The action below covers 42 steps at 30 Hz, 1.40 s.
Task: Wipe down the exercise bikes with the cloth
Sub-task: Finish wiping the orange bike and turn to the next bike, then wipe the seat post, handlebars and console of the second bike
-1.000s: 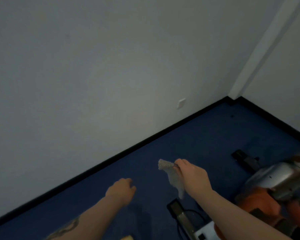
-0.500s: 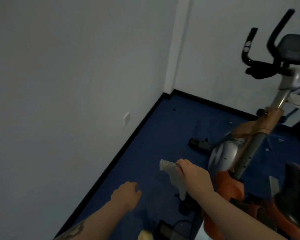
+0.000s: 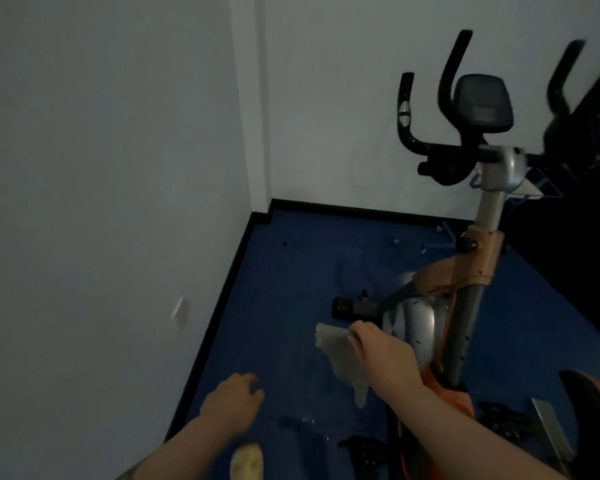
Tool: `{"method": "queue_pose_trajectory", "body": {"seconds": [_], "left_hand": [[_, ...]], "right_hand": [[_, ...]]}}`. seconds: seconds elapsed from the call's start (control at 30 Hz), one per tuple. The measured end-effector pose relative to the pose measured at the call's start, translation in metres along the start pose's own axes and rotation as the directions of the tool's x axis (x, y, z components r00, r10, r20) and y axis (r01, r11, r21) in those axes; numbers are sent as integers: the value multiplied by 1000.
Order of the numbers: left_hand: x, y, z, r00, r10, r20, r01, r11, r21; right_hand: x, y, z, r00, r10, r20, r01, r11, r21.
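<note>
An orange and silver exercise bike (image 3: 471, 268) stands at the right, with black handlebars (image 3: 447, 98) and a dark console (image 3: 482, 102) on top. My right hand (image 3: 383, 355) pinches a pale grey cloth (image 3: 340, 358) that hangs down in front of the bike's silver flywheel cover (image 3: 416, 323), not touching it as far as I can tell. My left hand (image 3: 231, 407) hovers lower left over the carpet, fingers curled loosely and holding nothing. The bike's black saddle (image 3: 589, 396) shows at the lower right edge.
White walls meet in a corner at the back, with a black skirting board (image 3: 222, 299) along the blue carpet (image 3: 291, 271). A wall socket (image 3: 180, 311) sits low on the left wall. A dark object (image 3: 586, 209) fills the right edge. A black pedal (image 3: 361, 448) lies below.
The view has swung right and upward, bringing the whole bike with its handlebars and console into sight. Both hands keep about the same pose; the cloth stays in my right hand.
</note>
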<state>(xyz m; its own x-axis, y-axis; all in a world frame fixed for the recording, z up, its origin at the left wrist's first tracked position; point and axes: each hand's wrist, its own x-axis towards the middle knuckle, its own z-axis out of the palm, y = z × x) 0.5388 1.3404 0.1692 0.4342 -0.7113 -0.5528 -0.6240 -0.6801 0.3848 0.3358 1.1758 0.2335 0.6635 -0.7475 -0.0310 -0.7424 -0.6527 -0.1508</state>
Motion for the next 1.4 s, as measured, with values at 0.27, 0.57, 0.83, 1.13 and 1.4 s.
{"method": "queue_pose_trajectory", "body": {"seconds": [0.27, 0.57, 0.83, 1.13, 1.4], "left_hand": [[122, 72, -99, 955, 297, 2, -296, 950, 101], [170, 216, -155, 775, 631, -16, -622, 768, 151], [201, 351, -196, 618, 760, -202, -760, 643, 95], [231, 410, -202, 628, 634, -452, -768, 598, -227], [245, 404, -203, 672, 585, -454, -736, 594, -324]], "right_hand": [[91, 18, -28, 963, 265, -47, -260, 960, 103], [129, 72, -89, 729, 608, -315, -493, 785, 375], [174, 145, -150, 486, 775, -405, -307, 585, 751], [235, 186, -194, 465, 694, -549, -65, 646, 761], [283, 184, -161, 743, 390, -544, -204, 906, 371]]}}
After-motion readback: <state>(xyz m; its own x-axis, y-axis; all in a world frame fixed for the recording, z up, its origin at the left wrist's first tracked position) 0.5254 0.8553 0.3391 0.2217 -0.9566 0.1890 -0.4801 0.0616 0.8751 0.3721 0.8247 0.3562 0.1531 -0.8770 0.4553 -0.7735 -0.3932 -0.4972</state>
